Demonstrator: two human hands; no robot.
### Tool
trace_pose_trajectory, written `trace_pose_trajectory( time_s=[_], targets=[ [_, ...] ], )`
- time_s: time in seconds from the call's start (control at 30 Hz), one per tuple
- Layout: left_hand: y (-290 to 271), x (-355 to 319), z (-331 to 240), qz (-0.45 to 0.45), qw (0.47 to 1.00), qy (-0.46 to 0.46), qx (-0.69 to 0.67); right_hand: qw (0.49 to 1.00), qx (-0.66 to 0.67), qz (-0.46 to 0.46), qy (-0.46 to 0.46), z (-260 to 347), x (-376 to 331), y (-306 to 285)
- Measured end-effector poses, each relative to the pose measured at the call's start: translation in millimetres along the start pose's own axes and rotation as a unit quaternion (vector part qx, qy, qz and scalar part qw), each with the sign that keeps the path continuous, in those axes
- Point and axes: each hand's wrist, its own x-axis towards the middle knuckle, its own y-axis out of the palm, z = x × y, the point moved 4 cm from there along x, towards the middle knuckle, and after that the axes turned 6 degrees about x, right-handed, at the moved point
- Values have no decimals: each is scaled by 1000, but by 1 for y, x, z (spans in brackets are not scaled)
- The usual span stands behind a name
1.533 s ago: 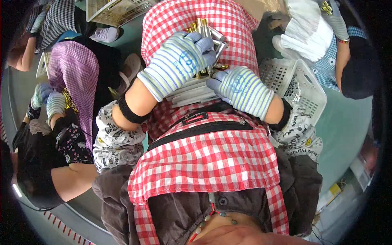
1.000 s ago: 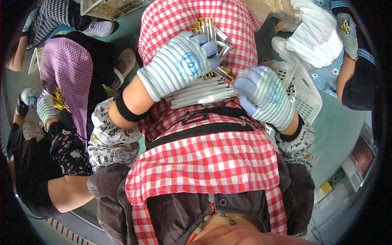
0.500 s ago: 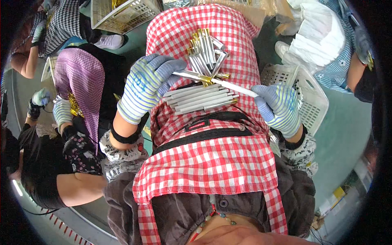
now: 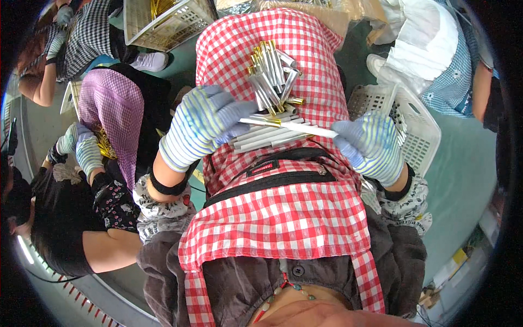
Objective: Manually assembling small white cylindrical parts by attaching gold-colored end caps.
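- Red checked apron (image 4: 283,218) across the lap, carrying a loose pile of silver tubes (image 4: 271,76) with gold tips (heaped near the knees).
- White slatted basket (image 4: 406,122) at the right, contents hidden; another basket (image 4: 163,22) at top left, gold pieces inside.
- Left hand (image 4: 199,122), gloved, closed on a row of tubes.
- Right hand (image 4: 373,144) pinched on one white tube (image 4: 294,127).

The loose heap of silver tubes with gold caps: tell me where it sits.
In the head view the heap of gold-capped tubes lies upper centre on the red checked apron, just beyond the left hand and the white tube.
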Motion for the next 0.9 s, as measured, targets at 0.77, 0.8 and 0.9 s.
trace_pose_trajectory(
  time_s=[0.77,0.8,0.9],
  targets=[
    [21,13,-37,32,995,93,25,883,407,166,163,-38,-31,48],
    [29,14,-39,31,995,93,9,893,389,152,169,-39,-38,49],
    [42,18,-49,69,996,62,-4,949,236,182,105,-40,-47,46]
  ],
)
